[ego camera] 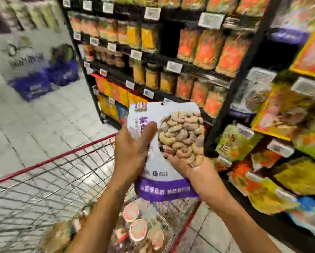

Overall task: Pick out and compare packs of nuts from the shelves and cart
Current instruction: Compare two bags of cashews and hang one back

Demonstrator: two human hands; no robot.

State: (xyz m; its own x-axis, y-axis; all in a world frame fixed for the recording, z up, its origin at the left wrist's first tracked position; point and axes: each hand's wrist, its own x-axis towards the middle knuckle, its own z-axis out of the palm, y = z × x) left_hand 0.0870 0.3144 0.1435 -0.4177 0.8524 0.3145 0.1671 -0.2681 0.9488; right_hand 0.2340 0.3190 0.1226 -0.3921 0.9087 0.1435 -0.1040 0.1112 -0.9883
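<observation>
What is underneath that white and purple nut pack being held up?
Below the nut pack sits a red-rimmed wire cart holding several round-lidded tubs. The pack and forearms cover part of its load; the rest is too blurred to name.

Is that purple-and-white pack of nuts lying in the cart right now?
No, the pack is held up above the cart by the left hand and right hand.

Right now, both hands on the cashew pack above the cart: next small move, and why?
Probably slide the left hand toward the left edge of the cashew pack. Its thumb lies across the printed text beside the nut picture, hiding what you would compare. The right hand grips the lower right corner, so the pack should stay supported.
</observation>
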